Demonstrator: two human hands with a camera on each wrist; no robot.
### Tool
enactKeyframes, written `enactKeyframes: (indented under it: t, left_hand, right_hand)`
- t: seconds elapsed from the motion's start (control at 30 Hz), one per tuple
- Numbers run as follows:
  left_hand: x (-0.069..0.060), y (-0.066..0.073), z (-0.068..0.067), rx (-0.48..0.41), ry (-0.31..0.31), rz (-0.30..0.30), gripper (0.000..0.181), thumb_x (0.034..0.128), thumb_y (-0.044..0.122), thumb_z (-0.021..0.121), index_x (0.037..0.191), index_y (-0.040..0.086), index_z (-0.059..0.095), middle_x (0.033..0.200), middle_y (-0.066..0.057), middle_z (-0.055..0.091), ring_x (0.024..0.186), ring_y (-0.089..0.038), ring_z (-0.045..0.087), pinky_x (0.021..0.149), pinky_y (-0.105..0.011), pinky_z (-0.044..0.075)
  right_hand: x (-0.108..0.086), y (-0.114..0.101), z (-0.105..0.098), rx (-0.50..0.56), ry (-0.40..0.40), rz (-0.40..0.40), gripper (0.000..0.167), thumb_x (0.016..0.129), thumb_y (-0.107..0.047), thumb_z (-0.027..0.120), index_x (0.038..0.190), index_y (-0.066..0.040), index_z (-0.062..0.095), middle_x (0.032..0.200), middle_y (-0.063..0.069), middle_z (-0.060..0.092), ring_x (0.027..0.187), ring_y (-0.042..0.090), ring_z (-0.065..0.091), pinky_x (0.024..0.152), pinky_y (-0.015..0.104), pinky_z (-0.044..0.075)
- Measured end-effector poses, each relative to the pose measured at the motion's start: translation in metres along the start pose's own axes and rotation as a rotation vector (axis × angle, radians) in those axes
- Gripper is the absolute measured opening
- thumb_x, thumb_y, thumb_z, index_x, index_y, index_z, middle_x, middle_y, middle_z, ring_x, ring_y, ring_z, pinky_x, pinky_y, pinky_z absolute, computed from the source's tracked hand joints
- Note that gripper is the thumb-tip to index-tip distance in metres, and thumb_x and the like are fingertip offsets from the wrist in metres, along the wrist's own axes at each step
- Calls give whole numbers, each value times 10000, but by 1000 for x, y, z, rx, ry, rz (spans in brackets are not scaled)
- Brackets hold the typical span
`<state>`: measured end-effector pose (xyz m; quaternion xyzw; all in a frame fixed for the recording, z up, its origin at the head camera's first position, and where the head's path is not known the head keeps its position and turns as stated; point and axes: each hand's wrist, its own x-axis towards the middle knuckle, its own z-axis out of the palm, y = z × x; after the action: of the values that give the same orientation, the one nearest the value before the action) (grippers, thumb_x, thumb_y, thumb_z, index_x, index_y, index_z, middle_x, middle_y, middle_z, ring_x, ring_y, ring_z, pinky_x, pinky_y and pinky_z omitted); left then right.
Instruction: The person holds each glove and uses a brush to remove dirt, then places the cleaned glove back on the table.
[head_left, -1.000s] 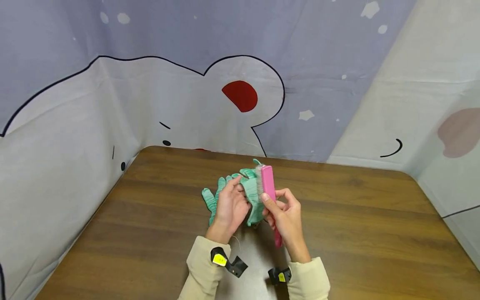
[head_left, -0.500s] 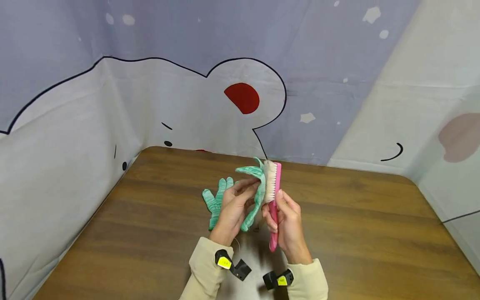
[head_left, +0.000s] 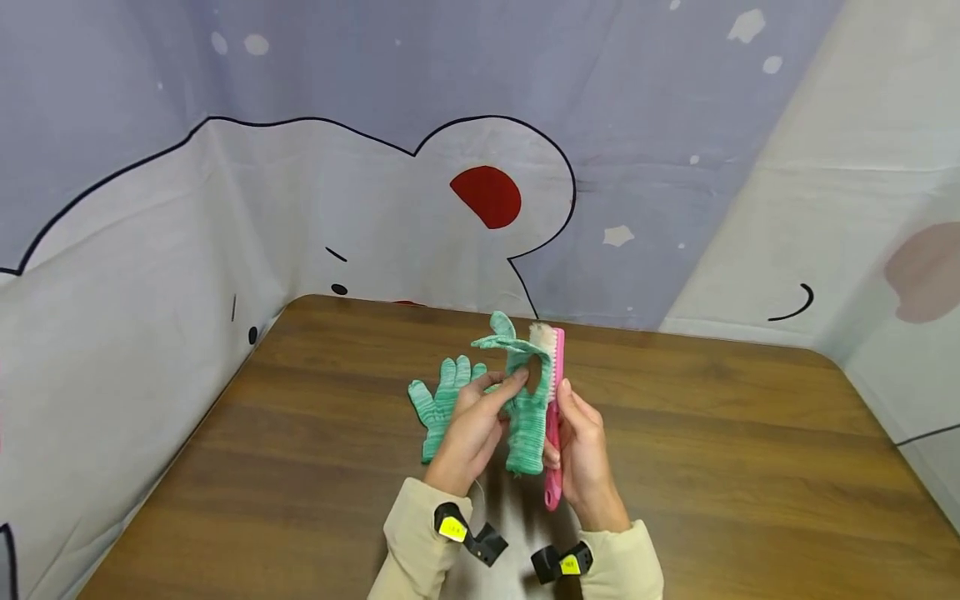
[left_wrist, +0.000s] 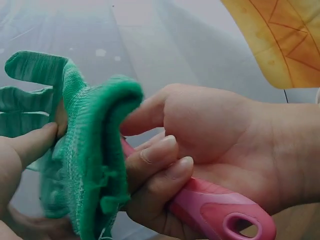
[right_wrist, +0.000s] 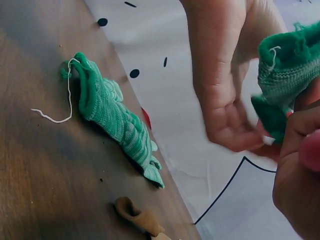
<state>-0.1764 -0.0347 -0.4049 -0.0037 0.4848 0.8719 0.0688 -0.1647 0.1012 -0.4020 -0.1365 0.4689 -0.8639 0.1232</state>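
Note:
In the head view my left hand [head_left: 468, 429] pinches a green knit glove [head_left: 528, 433], holding it up above the table with its cuff hanging down. My right hand [head_left: 588, 454] grips a pink brush [head_left: 553, 492] by the handle, beside the glove. The brush's pale bristles [head_left: 543, 337] point left toward the glove; whether they touch it is hard to tell. From the left wrist, the glove's open cuff [left_wrist: 107, 150] shows, and the brush handle [left_wrist: 215, 205] runs through my curled right fingers. A second green glove [right_wrist: 117, 120] lies on the table, left of my left hand.
The brown wooden table [head_left: 712, 450] is bordered by a printed cloth [head_left: 360, 192] at the back and sides. A white thread [right_wrist: 69, 100] trails from the lying glove. Near it rests a small brown object [right_wrist: 137, 217], its kind unclear.
My left hand has gone from spread fingers to pinching the glove, which has turned to a new side. The brush has turned and shifted slightly right. The lying glove stays put.

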Motion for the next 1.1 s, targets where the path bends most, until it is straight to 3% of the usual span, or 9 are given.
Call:
enactKeyframes:
  t: [0.13,0.23,0.33,0.47,0.57,0.67,0.8,0.97,1.1]
  left_hand:
    - [-1,-2,-1,129,-50,-120,529,836,513,593,988,6,578,907,-22,601,834,-131,559,764,-275,450]
    - [-2,-4,1,205,-73,-149,622,824,613,523,939,9,620,895,-25,633,891,-141,579,807,-287,456]
    - [-3,-5,4,205,-7,-91,587,815,602,548,855,23,634,796,-23,649,804,-124,602,750,-268,483]
    - [-2,-4,6,183,183,41,411,800,464,665,799,54,646,699,-4,651,669,-113,601,660,-268,498]
    - [-1,-2,4,158,282,113,333,829,380,664,898,56,632,802,22,636,784,-103,578,757,-274,470]
    - [-1,0,1,121,304,157,337,895,324,588,1068,34,579,1020,-11,586,1001,-134,503,908,-306,389]
    - [-3,2,-2,80,297,166,375,937,235,517,1230,1,498,1263,-65,493,1199,-185,399,1021,-353,295]
    - [-2,3,0,53,279,114,346,901,237,571,1146,-6,550,1137,-61,562,1109,-193,474,956,-346,374]
    - [-4,4,3,91,238,33,367,870,420,589,890,54,592,853,-8,564,945,-163,494,874,-323,396]
  right_hand:
    - [0,1,0,-18,43,11,344,984,-384,372,893,-107,556,521,-26,465,348,75,316,337,248,182]
    - [1,1,-1,-33,60,20,343,983,-381,378,882,-109,561,536,-22,472,347,76,319,339,257,175]
    - [2,2,-2,-53,79,3,328,981,-365,395,859,-103,550,517,-16,425,347,88,301,341,276,158]
    - [4,3,-7,-84,132,-48,296,969,-338,440,838,-87,525,522,-11,408,356,94,298,333,253,193]
    - [5,4,-12,-77,170,-94,279,963,-316,459,857,-64,513,560,1,464,363,93,313,334,242,214]
    - [9,9,-28,-29,165,-141,270,968,-294,456,918,-37,522,615,45,530,366,98,349,333,242,228]
    - [12,13,-44,-23,175,-168,268,969,-262,462,980,-1,518,631,76,543,371,115,371,322,263,253]
    - [5,0,-18,-235,286,-185,244,910,-217,583,999,5,538,567,69,547,360,128,358,322,237,285]
    - [1,-3,0,-474,322,-260,233,865,-106,636,1045,22,561,563,112,568,360,126,410,326,230,324]
